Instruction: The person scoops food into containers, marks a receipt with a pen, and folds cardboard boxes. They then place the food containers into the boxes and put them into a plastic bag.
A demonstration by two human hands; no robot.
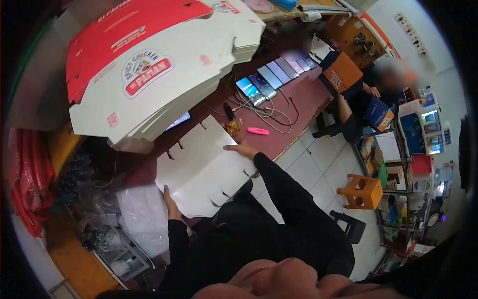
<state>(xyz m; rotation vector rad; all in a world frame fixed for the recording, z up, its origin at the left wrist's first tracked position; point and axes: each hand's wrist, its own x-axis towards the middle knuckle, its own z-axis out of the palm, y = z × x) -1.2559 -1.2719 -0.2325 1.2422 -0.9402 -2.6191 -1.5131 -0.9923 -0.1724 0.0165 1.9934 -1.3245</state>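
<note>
A white cardboard sheet [204, 172] with slits along its edges lies plain side up at the table's near edge, over my lap. My left hand [172, 205] grips its lower left edge, thumb on top. On its right edge, my right hand [242, 149] holds the sheet with the thumb above and the other fingers partly beneath. Beyond it rises a tall stack of printed red and white box blanks [184, 65]. A pink highlighter [258, 131] and a dark-handled brush-like item [232, 122] lie just past my right hand.
Several phones [269, 78] stand in a row on the dark red table [311, 94], with tangled cables [271, 112] beside them. A person [383, 84] sits at the right, near an orange box [342, 72]. An orange stool [362, 192] stands on the tiled floor. Plastic bags [144, 214] lie at left.
</note>
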